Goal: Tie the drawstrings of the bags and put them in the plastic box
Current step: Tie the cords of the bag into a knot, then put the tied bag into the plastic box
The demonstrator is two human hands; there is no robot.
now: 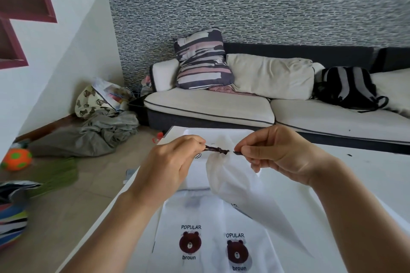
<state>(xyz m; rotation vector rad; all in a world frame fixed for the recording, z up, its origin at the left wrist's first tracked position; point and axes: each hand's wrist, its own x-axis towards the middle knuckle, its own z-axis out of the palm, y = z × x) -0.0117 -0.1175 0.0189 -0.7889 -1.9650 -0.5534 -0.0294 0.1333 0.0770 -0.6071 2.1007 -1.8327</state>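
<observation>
A white drawstring bag (pixel 224 175) is held above the white surface (pixel 332 184), its gathered mouth stretched between the two hands. The dark drawstring (pixel 216 149) runs level from one hand to the other across the puckered mouth. The left hand (pixel 173 162) is seen just left of the bag's mouth, its fingers curled and its thumb and forefinger pinched on the left end of the drawstring. The right hand (pixel 273 153) is seen just right of the mouth, fingers likewise curled, with the right end of the drawstring pinched at the fingertips. The bag's body hangs down from the mouth toward the person, its lower end apparently lying on the surface, though the white on white makes this hard to tell. Below the held bag, two flat bags (pixel 213 239) printed with a brown bear are laid on the surface, overlapping side by side. Behind the surface a sofa (pixel 208 106) is seen.
</observation>
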